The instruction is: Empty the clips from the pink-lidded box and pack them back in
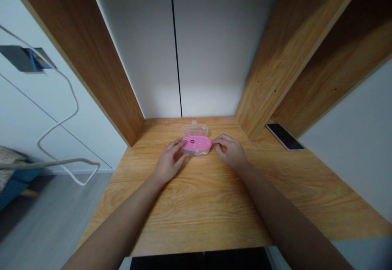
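A small oval clear plastic case [196, 153] sits on the wooden desk, its clear lid [194, 129] tipped open toward the back. Inside it is a pink tray [196, 145], on which a small dark ring [192, 141] and a paler ring-like shape [200, 142] show. My left hand [168, 161] grips the case's left end, fingertips at the pink tray and thumb near the front wall. At the right end, my right hand [230, 150] has thumb and forefinger pinched together beside the tray's edge; what is between them is too small to make out.
A phone [284, 137] lies on the desk [196, 213] at the right. Wooden side panels [101, 57] and a white back panel [208, 53] enclose the desk. A white cable [72, 90] hangs at the left, near an opened wall box [29, 59].
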Available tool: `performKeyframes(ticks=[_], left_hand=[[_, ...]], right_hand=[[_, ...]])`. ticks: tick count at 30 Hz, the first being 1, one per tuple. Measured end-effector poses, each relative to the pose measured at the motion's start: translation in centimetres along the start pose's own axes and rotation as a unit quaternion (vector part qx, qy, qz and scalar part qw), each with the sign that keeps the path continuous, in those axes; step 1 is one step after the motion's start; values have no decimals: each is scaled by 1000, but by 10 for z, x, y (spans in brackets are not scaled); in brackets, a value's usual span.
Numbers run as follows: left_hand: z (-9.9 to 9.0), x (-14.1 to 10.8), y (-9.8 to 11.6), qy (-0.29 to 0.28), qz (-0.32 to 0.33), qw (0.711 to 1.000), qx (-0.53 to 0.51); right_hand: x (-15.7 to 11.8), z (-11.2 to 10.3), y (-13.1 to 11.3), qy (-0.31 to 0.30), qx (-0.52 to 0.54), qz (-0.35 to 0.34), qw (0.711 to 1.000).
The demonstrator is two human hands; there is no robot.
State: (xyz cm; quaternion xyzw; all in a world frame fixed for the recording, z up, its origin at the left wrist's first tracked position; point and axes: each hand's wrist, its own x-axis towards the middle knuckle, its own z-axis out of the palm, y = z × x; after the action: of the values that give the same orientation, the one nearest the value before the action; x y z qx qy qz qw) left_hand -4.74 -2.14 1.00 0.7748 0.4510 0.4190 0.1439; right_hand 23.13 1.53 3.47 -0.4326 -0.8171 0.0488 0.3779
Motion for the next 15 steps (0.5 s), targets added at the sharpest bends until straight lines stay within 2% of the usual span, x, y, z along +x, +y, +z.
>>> performKeyframes(ticks=[5, 9, 12, 15], left_hand=[[1, 0, -3, 5, 0, 1000, -4], [2, 1, -6, 9, -5, 1000, -6], [2, 2, -7, 13, -7, 1000, -10], [2, 4, -7, 17, -9, 1000, -19]], right_hand=[[0, 1, -5, 8, 10, 0, 1000], [-1, 11, -3, 47, 42, 91, 994], [-1, 25, 6, 60, 135, 170, 974], [2, 38, 13, 59, 293, 204, 932]])
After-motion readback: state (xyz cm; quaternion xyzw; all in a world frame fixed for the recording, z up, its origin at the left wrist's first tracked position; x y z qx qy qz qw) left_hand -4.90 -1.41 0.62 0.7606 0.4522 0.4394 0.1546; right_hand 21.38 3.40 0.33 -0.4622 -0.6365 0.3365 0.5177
